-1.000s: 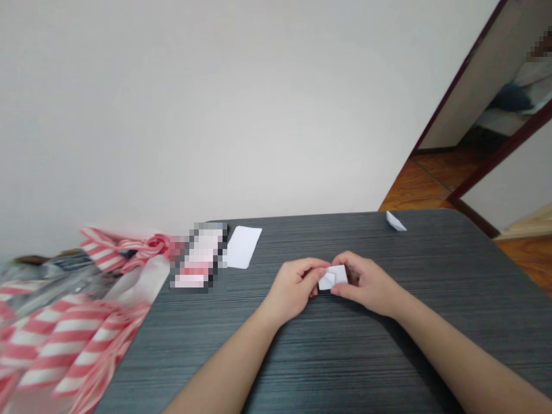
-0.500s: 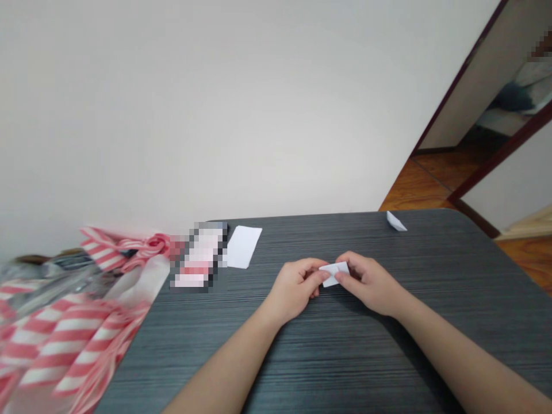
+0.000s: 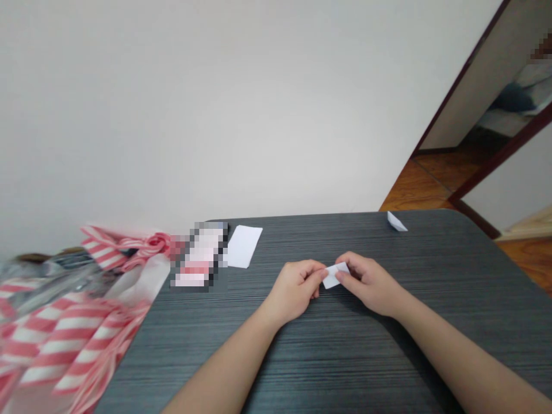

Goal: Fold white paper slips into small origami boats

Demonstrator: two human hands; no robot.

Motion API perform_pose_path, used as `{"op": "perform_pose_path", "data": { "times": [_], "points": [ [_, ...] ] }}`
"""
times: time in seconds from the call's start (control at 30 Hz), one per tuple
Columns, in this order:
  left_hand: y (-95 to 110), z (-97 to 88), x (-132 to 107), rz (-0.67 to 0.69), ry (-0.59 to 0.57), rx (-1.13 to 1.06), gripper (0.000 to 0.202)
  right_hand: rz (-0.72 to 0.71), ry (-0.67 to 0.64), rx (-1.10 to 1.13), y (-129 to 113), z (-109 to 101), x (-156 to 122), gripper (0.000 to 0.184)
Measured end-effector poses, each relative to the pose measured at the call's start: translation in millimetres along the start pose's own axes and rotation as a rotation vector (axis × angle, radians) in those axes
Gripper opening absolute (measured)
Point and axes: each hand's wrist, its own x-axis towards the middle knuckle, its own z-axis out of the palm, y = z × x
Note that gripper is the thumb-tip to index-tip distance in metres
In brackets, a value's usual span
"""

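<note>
A small folded piece of white paper [image 3: 332,280] is held between both hands, above the middle of the dark wood-grain table [image 3: 302,362]. My left hand [image 3: 297,287] pinches its left edge between thumb and fingers. At the right edge my right hand [image 3: 366,282] grips it, thumb on the near face and fingers behind. Part of the paper is hidden by the fingertips. Beyond my right hand, a folded white paper piece [image 3: 395,222] lies near the table's far edge. Flat white paper [image 3: 244,246] rests to the left, beyond my left hand.
A blurred-out dark-edged object, seemingly a phone [image 3: 200,253], lies beside the flat paper. Red-and-white striped fabric [image 3: 69,339] and clear plastic are heaped left of the table. A white wall [image 3: 259,103] stands behind; a doorway [image 3: 470,126] opens at the right.
My left fingertips have shifted slightly left along the folded paper, so more of its left part shows. The paper tilts a little more; my right hand has hardly moved.
</note>
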Motion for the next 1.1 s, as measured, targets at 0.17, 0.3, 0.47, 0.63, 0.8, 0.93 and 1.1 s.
{"op": "perform_pose_path", "data": {
  "times": [0.17, 0.3, 0.47, 0.63, 0.8, 0.93, 1.1],
  "points": [
    [-1.8, 0.9, 0.2, 0.002, 0.007, 0.003, 0.03, 0.001, 0.003, -0.021, -0.5, -0.8, 0.4, 0.007],
    [-5.0, 1.7, 1.2, -0.014, 0.024, -0.003, 0.029, -0.009, 0.006, -0.008, 0.4, -0.6, 0.5, 0.008],
    [-3.8, 0.9, 0.6, 0.005, 0.02, 0.046, 0.031, -0.016, 0.005, -0.006, 1.8, -0.2, -0.1, 0.008],
    [-0.5, 0.3, -0.6, 0.016, 0.014, 0.066, 0.033, -0.02, -0.001, 0.007, 1.8, -0.3, 0.5, 0.007],
    [-0.5, 0.3, -0.4, 0.018, 0.019, 0.065, 0.033, -0.012, -0.002, 0.06, 3.6, -0.2, 0.9, 0.006],
    [0.0, 0.4, -0.5, 0.015, 0.016, 0.056, 0.035, 0.002, -0.009, 0.082, 7.5, 0.5, 1.4, 0.007],
    [1.6, 0.1, -0.9, 0.015, 0.014, 0.059, 0.036, 0.078, -0.037, 0.059, 8.1, 0.0, 0.7, 0.016]
  ]
}}
